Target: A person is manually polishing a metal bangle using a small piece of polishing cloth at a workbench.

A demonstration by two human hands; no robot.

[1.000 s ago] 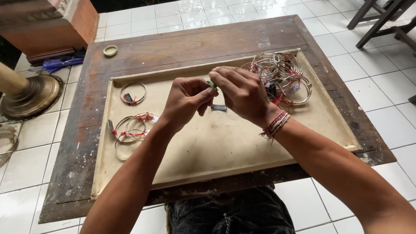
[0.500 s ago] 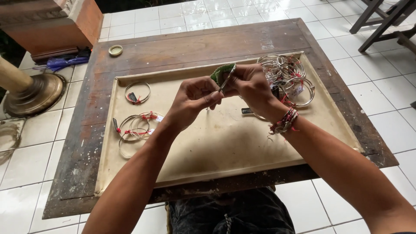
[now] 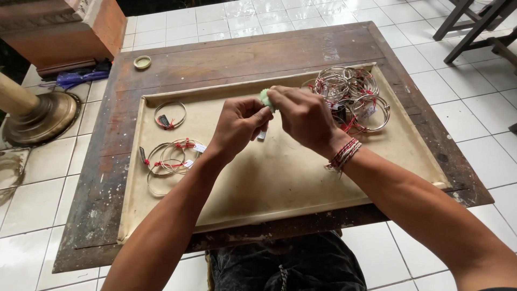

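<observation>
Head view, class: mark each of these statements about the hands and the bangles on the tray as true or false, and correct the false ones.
1. Both hands meet over the tray, the left hand and right hand pinching a small green piece. True.
2. The larger heap of wire bangles lies at the tray's far right. True.
3. The right wrist is bare. False: it wears red and white thread bracelets.
4. The tray rests directly on the floor tiles. False: it sits on a worn wooden table.
5. A small round cap lies on the table's far left corner. True.
</observation>
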